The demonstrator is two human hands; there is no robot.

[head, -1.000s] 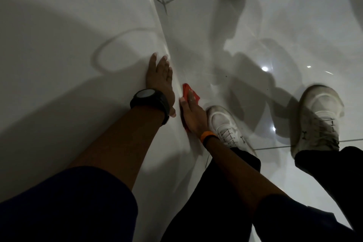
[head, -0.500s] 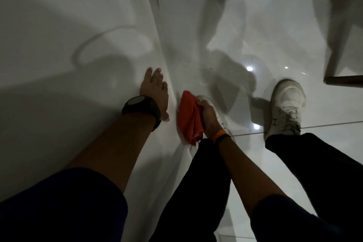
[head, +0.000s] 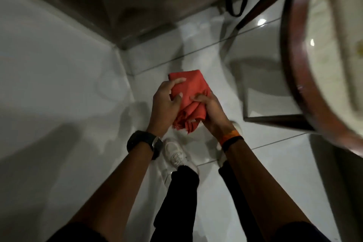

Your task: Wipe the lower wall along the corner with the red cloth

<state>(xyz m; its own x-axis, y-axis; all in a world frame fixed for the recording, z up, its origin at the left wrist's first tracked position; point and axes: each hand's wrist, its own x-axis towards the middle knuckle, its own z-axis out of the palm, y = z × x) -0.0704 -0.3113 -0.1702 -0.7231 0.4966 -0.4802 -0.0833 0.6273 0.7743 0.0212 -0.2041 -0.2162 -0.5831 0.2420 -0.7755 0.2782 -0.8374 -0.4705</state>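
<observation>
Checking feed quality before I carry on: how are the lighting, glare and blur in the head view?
Head view: dim overall; small glare spots on the glossy floor tiles; the round table edge at right is motion-smeared and bowed by the wide lens; the red cloth, left hand and right hand stay fairly sharp.

Bunched red cloth (head: 191, 100) held off the white wall (head: 49, 84), above the floor.
</observation>
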